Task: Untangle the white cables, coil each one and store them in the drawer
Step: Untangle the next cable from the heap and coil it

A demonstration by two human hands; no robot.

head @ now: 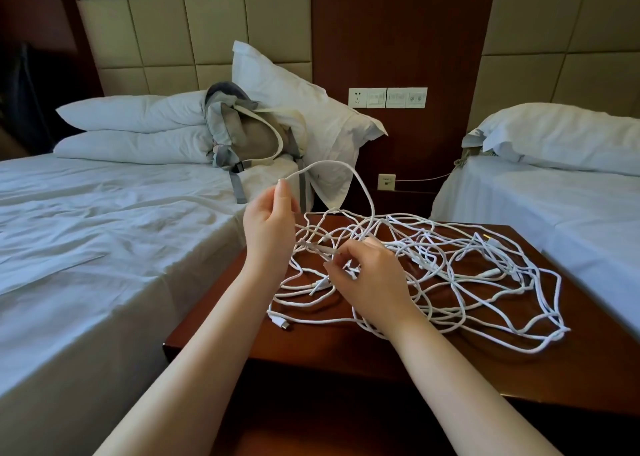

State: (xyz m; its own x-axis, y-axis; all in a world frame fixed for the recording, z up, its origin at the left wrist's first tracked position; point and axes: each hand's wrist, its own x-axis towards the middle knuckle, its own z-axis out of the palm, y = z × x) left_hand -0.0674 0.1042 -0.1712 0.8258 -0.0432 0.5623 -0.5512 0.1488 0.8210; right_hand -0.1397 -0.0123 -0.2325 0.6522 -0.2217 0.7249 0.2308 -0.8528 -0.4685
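A tangle of white cables sprawls over the dark wooden nightstand between two beds. My left hand is raised above the nightstand's left edge and pinches one cable, which arches up in a loop and drops back into the tangle. Lower down, my right hand reaches into the left part of the pile, its fingertips pinching a strand near a connector. A loose plug end lies at the pile's front left. No drawer front shows in this view.
A bed with white sheets lies to the left, with pillows and a grey-beige backpack at its head. A second bed stands on the right. Wall sockets and switches sit on the panel behind the nightstand.
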